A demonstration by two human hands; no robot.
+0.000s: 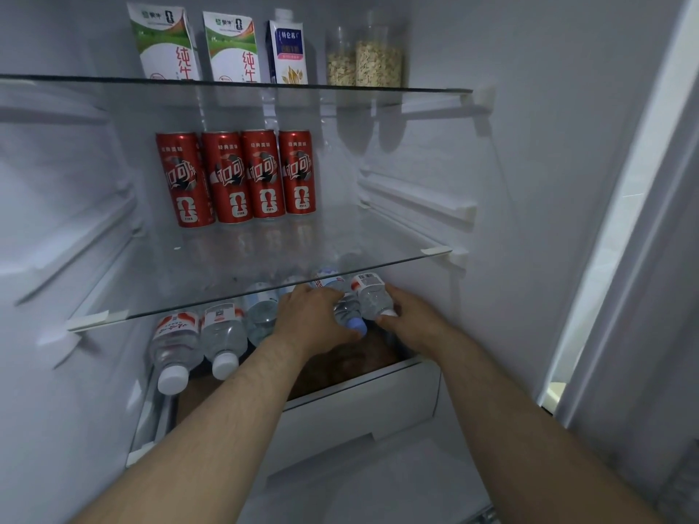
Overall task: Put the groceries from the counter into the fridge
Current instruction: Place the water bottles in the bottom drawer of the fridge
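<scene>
My left hand (314,315) is curling round the blue-capped bottle (350,315), my right hand (412,319) round the white-capped bottle (372,296). Both are looking full, heavy and slippery, so I'm thinking the thick middle is safest to hold.

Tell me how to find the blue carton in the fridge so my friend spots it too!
Start at the top glass shelf of the white fridge, where three cartons stand in a row left of two clear jars of oats. The blue-and-white paper carton is the one beside the jars; the other two are green-and-white.
</scene>
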